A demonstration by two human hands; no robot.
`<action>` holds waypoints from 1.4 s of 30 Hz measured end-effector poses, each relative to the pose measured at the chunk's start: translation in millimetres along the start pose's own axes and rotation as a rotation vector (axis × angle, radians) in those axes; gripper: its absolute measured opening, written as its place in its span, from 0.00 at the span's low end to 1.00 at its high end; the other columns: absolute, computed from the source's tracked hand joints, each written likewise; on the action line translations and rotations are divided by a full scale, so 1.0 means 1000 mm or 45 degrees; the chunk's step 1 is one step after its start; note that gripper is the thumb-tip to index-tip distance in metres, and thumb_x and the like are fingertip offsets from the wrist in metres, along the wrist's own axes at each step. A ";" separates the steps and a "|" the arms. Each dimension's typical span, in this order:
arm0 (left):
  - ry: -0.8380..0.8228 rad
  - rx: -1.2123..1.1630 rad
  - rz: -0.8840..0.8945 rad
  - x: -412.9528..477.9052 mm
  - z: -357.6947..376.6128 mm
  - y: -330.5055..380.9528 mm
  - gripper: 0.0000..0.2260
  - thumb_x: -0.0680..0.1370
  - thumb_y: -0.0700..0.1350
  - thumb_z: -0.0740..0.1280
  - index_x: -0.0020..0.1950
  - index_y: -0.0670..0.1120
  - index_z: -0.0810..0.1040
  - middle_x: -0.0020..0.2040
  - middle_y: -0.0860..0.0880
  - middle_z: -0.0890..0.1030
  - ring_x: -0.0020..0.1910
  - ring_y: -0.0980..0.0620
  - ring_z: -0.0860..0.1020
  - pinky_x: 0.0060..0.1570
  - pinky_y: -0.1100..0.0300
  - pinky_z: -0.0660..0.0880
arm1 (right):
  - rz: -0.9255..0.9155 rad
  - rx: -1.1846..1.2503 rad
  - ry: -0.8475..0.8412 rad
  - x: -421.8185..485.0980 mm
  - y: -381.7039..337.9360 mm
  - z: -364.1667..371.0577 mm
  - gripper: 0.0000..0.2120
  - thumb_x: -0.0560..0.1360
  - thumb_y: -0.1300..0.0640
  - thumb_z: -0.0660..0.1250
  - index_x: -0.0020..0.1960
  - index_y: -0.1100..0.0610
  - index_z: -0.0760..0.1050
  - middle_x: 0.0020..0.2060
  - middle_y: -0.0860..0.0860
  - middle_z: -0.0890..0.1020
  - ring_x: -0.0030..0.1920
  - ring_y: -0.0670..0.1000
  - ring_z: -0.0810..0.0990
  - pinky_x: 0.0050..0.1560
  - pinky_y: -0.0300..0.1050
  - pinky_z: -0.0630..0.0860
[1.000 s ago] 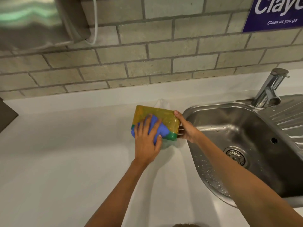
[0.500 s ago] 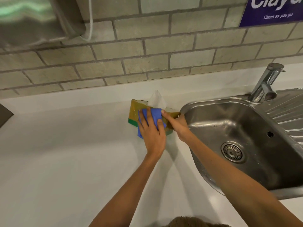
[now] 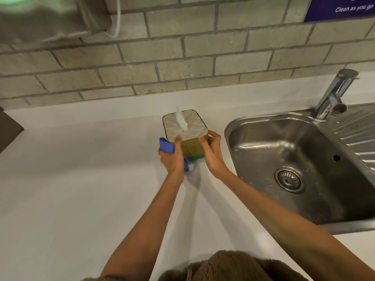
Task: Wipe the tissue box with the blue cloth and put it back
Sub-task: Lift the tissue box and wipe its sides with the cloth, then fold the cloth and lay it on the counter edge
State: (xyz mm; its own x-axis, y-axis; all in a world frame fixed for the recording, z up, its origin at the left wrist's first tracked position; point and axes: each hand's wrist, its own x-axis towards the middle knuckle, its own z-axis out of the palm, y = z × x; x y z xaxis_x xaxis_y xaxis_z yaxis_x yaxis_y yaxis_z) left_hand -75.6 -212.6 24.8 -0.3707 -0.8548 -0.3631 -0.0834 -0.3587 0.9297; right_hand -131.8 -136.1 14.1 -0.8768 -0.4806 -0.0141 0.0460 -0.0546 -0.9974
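The tissue box (image 3: 190, 147) is yellow with a green band at the bottom and a pale patterned top, and a white tissue sticks up from it. It stands upright on the white counter (image 3: 81, 189), just left of the sink. My left hand (image 3: 172, 159) grips the box's left side with the blue cloth (image 3: 166, 146) pressed between palm and box. My right hand (image 3: 212, 153) holds the box's right side, thumb on the top edge. Part of the cloth hangs below my left hand.
A steel sink (image 3: 294, 163) with a drain and a tap (image 3: 332, 96) lies right of the box. A tiled wall (image 3: 182, 57) runs behind the counter. A steel dispenser (image 3: 50, 15) hangs at top left, a dark object (image 3: 8, 130) sits at the left edge.
The box was tipped on its side while my left hand rubbed the cloth over it. It now stands upright, top facing up, with both hands on its sides.
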 end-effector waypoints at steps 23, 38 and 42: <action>-0.135 -0.211 -0.326 -0.031 -0.011 -0.002 0.14 0.80 0.51 0.58 0.58 0.42 0.70 0.47 0.42 0.79 0.46 0.43 0.78 0.47 0.48 0.77 | 0.046 -0.167 -0.266 -0.037 0.002 -0.008 0.20 0.76 0.50 0.64 0.64 0.57 0.68 0.57 0.50 0.74 0.53 0.44 0.76 0.45 0.26 0.74; -0.601 0.375 -0.345 -0.098 -0.017 0.015 0.20 0.81 0.51 0.56 0.69 0.40 0.69 0.62 0.38 0.77 0.50 0.43 0.78 0.43 0.52 0.77 | 0.117 -0.050 -0.386 -0.093 -0.012 -0.071 0.19 0.70 0.66 0.71 0.61 0.62 0.74 0.51 0.55 0.80 0.48 0.53 0.80 0.49 0.41 0.79; -0.603 0.703 -0.176 -0.107 -0.016 0.024 0.22 0.81 0.57 0.52 0.67 0.45 0.71 0.62 0.41 0.78 0.45 0.45 0.79 0.36 0.60 0.76 | 0.279 0.174 -0.261 -0.099 -0.012 -0.090 0.15 0.74 0.66 0.65 0.60 0.62 0.73 0.48 0.55 0.80 0.46 0.52 0.80 0.45 0.43 0.78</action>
State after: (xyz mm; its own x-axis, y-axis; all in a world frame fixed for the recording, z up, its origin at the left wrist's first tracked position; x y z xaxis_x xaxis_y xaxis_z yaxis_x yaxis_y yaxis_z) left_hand -23.4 -135.8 84.6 -0.6720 -0.5177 -0.5295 -0.5651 -0.1037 0.8185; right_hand -88.8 -9.5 21.4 -0.7248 -0.6595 -0.1994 0.2992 -0.0406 -0.9533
